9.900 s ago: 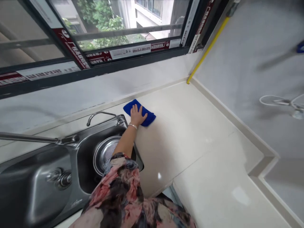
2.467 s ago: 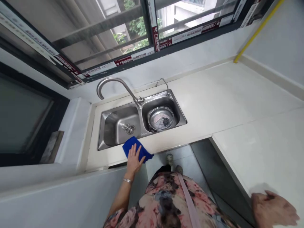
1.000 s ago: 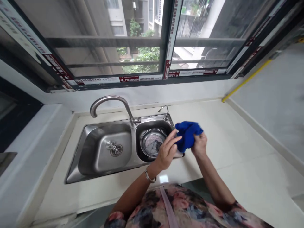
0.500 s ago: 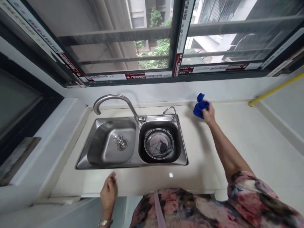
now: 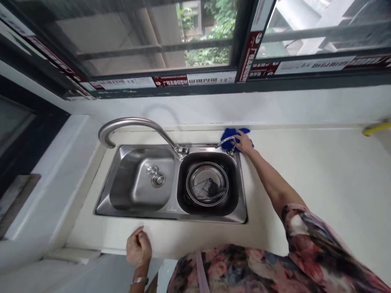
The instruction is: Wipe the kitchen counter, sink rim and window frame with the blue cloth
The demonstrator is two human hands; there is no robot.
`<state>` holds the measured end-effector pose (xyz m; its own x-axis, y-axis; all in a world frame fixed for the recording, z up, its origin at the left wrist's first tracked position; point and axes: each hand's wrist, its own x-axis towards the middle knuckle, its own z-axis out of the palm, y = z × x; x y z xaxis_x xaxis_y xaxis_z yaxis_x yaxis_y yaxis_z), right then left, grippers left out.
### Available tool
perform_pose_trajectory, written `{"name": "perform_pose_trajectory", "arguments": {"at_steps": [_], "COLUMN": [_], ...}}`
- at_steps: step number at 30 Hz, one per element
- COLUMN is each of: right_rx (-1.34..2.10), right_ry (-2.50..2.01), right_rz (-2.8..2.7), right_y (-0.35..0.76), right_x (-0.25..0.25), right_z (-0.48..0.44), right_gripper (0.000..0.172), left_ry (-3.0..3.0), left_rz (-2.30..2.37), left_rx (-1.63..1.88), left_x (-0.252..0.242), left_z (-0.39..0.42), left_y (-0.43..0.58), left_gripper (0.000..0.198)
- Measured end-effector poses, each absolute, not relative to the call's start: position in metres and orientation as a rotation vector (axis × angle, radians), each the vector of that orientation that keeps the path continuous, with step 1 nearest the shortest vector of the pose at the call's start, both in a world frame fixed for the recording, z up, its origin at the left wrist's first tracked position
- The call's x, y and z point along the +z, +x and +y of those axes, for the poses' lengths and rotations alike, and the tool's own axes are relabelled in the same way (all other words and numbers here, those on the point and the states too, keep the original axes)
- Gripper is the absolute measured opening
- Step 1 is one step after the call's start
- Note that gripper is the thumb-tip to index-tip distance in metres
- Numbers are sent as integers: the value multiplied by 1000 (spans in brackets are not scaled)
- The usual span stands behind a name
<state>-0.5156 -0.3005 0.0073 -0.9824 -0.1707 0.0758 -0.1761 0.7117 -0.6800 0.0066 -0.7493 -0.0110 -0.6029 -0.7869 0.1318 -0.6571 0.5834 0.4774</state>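
Left hand [image 5: 139,246]: nearest the camera, at the front edge of the bench [image 5: 305,175], below the left basin; fingers half curled, nothing visible in them; whether it touches the edge is hard to tell. A metal bracelet [image 5: 139,280] circles the wrist.

Floral sleeve [image 5: 297,221]: covers the right upper arm; the forearm reaches diagonally back and to the left across the bench, right of the sink.

Steel double sink [image 5: 102,209]: set into the bench, its right basin nearer the right arm; a round mesh strainer [image 5: 207,184] sits in that basin, its contents dark and hard to make out.

Right hand [image 5: 244,143]: at the back edge of the bench, just behind the sink's right corner; fingers lie together, pressed down on the cloth, with no pinch showing.

Blue cloth [image 5: 233,134]: under and to the left of the right hand, bunched, its long axis running along the back edge; the hand hides part of it, and the small tap hides more, so its full outline cannot be told. The right hand touches it; the left is well apart.

Small tap [image 5: 227,141]: curves just in front of the cloth, almost touching the fingertips.

Arched faucet [image 5: 137,121]: stands farther left, behind the left basin.
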Motion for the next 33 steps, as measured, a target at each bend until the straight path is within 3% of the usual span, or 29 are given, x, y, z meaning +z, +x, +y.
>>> {"name": "perform_pose_trajectory", "arguments": {"at_steps": [5,15,18,29,33], "right_rx": [1380,1648,1606,970,862], "right_ry": [1059,1430,1234,-402,-496], "right_rz": [-2921,-2856,-2888,-2862,-2789], "right_y": [-581,-588,-578,-494,-490], "right_x": [-1,0,1,21,9], "right_z": [-327,-369,-331,-91,-67], "right_gripper": [27,31,25,11,17], "left_ry": [1220,1304,1318,1234,1205], "left_rz": [-2524,-2528,-2523,-2503,-2545], "left_rx": [-520,-490,-465,-539,-526], "left_x": [-15,-13,-11,-15,-17], "left_z": [-754,-752,-750,-749,-752], "left_y": [13,12,11,7,8], "left_gripper": [42,42,45,38,40]}}
